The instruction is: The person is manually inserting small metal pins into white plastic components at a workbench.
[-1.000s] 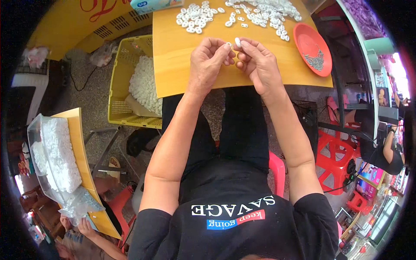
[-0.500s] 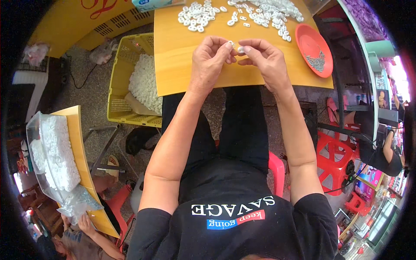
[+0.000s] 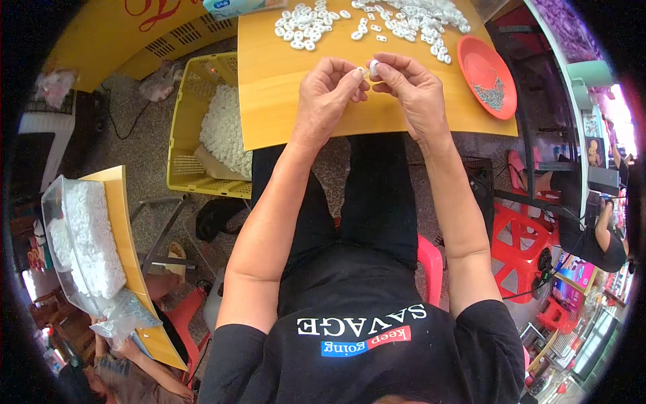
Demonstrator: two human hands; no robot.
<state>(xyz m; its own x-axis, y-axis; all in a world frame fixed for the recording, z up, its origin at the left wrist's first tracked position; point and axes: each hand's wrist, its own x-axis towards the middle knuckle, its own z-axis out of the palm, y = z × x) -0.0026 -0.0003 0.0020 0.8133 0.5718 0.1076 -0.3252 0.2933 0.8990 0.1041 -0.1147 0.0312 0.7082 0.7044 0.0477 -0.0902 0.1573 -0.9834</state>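
The small white plastic piece (image 3: 373, 68) sits between the two hands, above the near part of the yellow table (image 3: 269, 101) and well short of the loose pile farther back. The right hand (image 3: 412, 94) pinches it between thumb and forefinger, so it lies at the very tip of that grip, toward the left hand (image 3: 330, 97). The left hand's fingertips close against it from the other side, apparently on a tiny part that is too small to make out. Both hands are equally near; the piece's long axis cannot be read at this size.

There is one held piece, one round orange tray (image 3: 486, 74) with small metal parts, one yellow crate (image 3: 185, 128) of white pieces, and a scatter of white pieces (image 3: 363, 17) too many to count.
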